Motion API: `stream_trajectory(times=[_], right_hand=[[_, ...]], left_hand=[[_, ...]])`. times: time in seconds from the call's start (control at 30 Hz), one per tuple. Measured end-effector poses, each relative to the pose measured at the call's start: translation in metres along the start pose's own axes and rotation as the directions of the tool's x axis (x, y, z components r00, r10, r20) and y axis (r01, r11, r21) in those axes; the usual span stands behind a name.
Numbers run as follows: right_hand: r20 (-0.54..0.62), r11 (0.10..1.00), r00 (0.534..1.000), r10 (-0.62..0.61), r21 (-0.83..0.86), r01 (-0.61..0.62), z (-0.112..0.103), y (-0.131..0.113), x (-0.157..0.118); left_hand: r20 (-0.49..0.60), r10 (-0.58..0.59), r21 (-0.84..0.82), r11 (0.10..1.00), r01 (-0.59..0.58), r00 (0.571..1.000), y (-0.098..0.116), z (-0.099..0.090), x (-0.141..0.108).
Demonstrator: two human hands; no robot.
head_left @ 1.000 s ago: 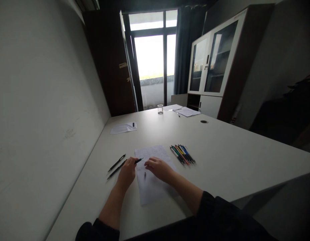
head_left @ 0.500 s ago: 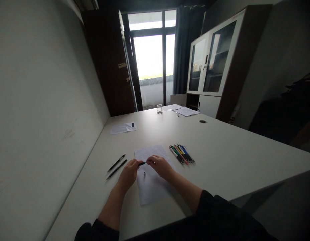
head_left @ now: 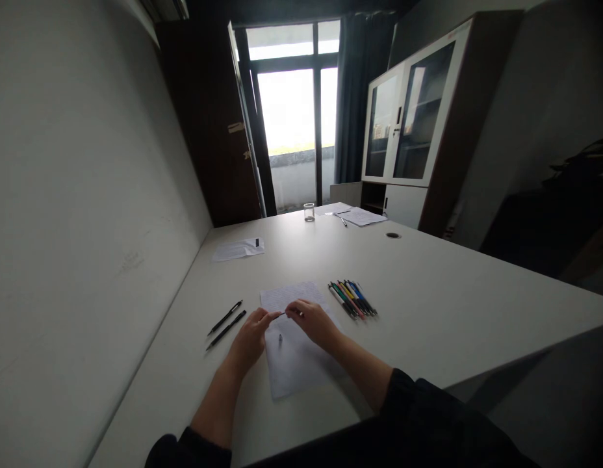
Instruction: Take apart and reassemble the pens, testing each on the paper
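Over a sheet of paper [head_left: 296, 374], my left hand [head_left: 250, 335] is closed around a slim dark pen [head_left: 282, 314], which its fingers mostly cover. My right hand [head_left: 312, 320] pinches at the pen's thin right end, and its fingertips hide what exactly they grip. Just below the hands, a small pen tip piece [head_left: 281, 338] lies on the paper. Two black pens, an upper one [head_left: 225, 317] and a lower one [head_left: 226, 329], lie side by side left of my left hand. To the right of the paper is a row of several coloured pens [head_left: 353, 299].
The white table [head_left: 428, 305] meets a wall on the left. Farther back are a printed sheet with a dark small object [head_left: 238, 249], a glass [head_left: 308, 212], stacked papers [head_left: 362, 216], a lone pen [head_left: 344, 222] and a round cable hole [head_left: 392, 235].
My left fingers have slid and straightened along the pen toward the right hand, covering more of its dark body. My right hand stays nearly in place.
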State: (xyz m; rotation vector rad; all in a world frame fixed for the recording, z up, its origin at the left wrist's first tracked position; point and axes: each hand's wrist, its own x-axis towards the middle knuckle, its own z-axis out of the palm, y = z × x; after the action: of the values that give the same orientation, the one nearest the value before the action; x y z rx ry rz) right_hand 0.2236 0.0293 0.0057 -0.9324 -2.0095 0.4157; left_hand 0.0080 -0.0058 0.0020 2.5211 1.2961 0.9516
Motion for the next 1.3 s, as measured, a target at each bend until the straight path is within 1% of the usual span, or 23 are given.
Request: stream_trajectory(times=[0.2, 0.4, 0.47, 0.57, 0.67, 0.73, 0.83, 0.93, 1.03, 1.1, 1.17, 1.23, 1.3], right_hand=[[-0.03, 1.0, 1.0, 0.003, 0.0, -0.003, -0.002, 0.001, 0.0], [-0.072, 1.0, 0.997, 0.025, 0.019, -0.024, -0.009, -0.003, 0.001], [-0.063, 1.0, 0.998, 0.02, 0.014, -0.019, -0.012, -0.005, -0.001], [0.002, 0.999, 1.0, -0.022, -0.048, 0.022, -0.015, -0.009, -0.007], [0.115, 0.976, 0.987, -0.113, -0.174, 0.132, -0.016, -0.014, -0.012], [0.208, 0.938, 0.963, -0.169, -0.267, 0.222, -0.016, -0.018, -0.015], [0.325, 0.87, 0.921, -0.213, -0.365, 0.33, -0.017, -0.024, -0.017], [0.403, 0.829, 0.883, -0.239, -0.389, 0.402, -0.019, -0.027, -0.018], [0.437, 0.825, 0.865, -0.247, -0.373, 0.424, -0.019, -0.026, -0.019], [0.436, 0.839, 0.865, -0.248, -0.351, 0.417, -0.02, -0.026, -0.021], [0.41, 0.864, 0.879, -0.245, -0.318, 0.39, -0.021, -0.027, -0.021], [0.351, 0.898, 0.909, -0.223, -0.289, 0.332, -0.022, -0.028, -0.02], [0.263, 0.933, 0.95, -0.167, -0.271, 0.239, -0.022, -0.026, -0.018]], left_hand=[[-0.002, -0.012, -0.011, 1.0, 0.012, 1.0, 0.001, -0.003, 0.0], [-0.035, -0.049, 0.015, 0.999, 0.05, 0.998, -0.007, -0.001, -0.001], [-0.052, -0.067, 0.027, 0.997, 0.068, 0.996, -0.009, -0.001, -0.002], [-0.071, -0.08, 0.036, 0.996, 0.083, 0.994, -0.011, -0.001, -0.003], [-0.078, -0.075, 0.035, 0.996, 0.078, 0.994, -0.011, 0.0, -0.003], [-0.082, -0.068, 0.032, 0.997, 0.071, 0.994, -0.011, 0.0, -0.003], [-0.079, -0.067, 0.034, 0.997, 0.07, 0.995, -0.011, 0.0, -0.003], [-0.074, -0.07, 0.029, 0.997, 0.072, 0.995, -0.011, 0.0, -0.003], [-0.071, -0.066, 0.022, 0.997, 0.068, 0.995, -0.01, 0.0, -0.003], [-0.076, -0.07, 0.02, 0.997, 0.071, 0.995, -0.01, 0.0, -0.003], [-0.078, -0.075, 0.015, 0.997, 0.077, 0.994, -0.01, 0.0, -0.003], [-0.069, -0.071, 0.007, 0.997, 0.072, 0.995, -0.009, -0.001, -0.002], [-0.051, -0.051, -0.003, 0.999, 0.051, 0.997, -0.006, -0.001, -0.002]])
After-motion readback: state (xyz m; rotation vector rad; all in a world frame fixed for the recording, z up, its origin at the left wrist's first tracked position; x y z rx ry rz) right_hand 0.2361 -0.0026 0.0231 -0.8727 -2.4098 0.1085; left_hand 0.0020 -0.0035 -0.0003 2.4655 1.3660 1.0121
